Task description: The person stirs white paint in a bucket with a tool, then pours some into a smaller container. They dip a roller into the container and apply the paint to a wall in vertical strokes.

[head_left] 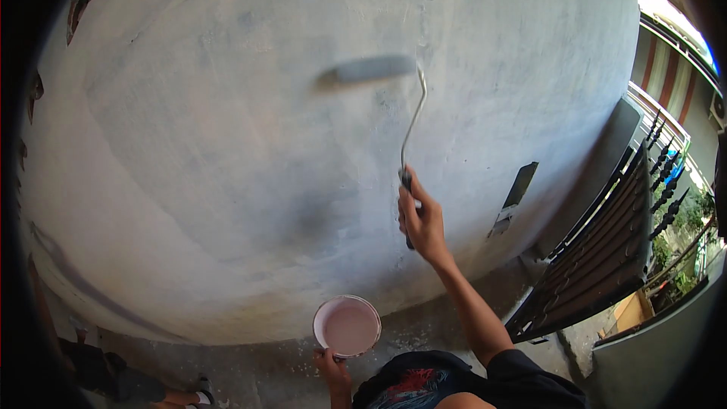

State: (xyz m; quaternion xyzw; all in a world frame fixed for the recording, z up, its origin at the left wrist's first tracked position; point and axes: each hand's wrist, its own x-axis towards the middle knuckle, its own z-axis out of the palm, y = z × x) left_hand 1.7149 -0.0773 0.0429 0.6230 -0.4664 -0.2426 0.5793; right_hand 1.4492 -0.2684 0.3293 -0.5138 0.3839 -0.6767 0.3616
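My right hand (421,216) is wrapped round the black handle of a paint roller (376,68), arm stretched out in front of me. The roller's bent wire frame runs up from the handle to a grey sleeve, which lies level against the wall or very close to it and is slightly blurred. Low in the view, my left hand (332,369) grips the near rim of a paint bucket (347,326), its fingers partly hidden. Pale pinkish paint shows inside the bucket. Before me the wall (250,144) is patchy grey-white, with scuffs and cracks.
A dark metal gate (598,257) with pointed finials stands at the right, plants beyond it. A dark rectangular patch (519,185) marks the wall near it. At the lower left another person's leg (182,398) and dark clothing show. The concrete floor (265,371) is speckled.
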